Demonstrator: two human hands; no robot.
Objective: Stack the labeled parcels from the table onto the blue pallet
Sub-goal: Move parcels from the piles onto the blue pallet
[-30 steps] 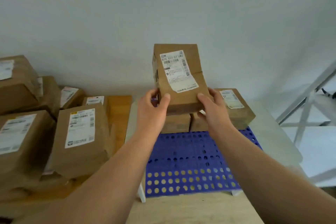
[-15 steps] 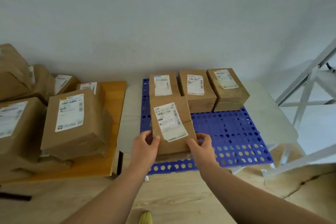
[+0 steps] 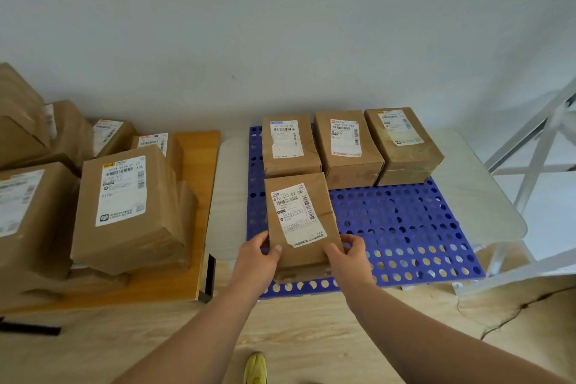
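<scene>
A brown labeled parcel (image 3: 299,221) lies on the blue pallet (image 3: 405,227), at its front left. My left hand (image 3: 257,254) grips the parcel's near left corner and my right hand (image 3: 347,254) grips its near right corner. Behind it, three labeled parcels stand in a row along the pallet's back edge: left parcel (image 3: 288,146), middle parcel (image 3: 346,146), right parcel (image 3: 402,140). Several more labeled parcels, the nearest a large one (image 3: 127,209), are piled on the wooden table (image 3: 196,212) to the left.
The pallet rests on a low pale surface (image 3: 486,196). A metal frame (image 3: 530,171) stands at the right. A wall rises close behind everything. Wooden floor (image 3: 311,330) lies below, with a crack at the right and a yellow shoe (image 3: 255,368) at the bottom edge.
The parcel came down from in front of my face onto the pallet's front left, both hands still on it. Since half a second ago it has barely shifted.
</scene>
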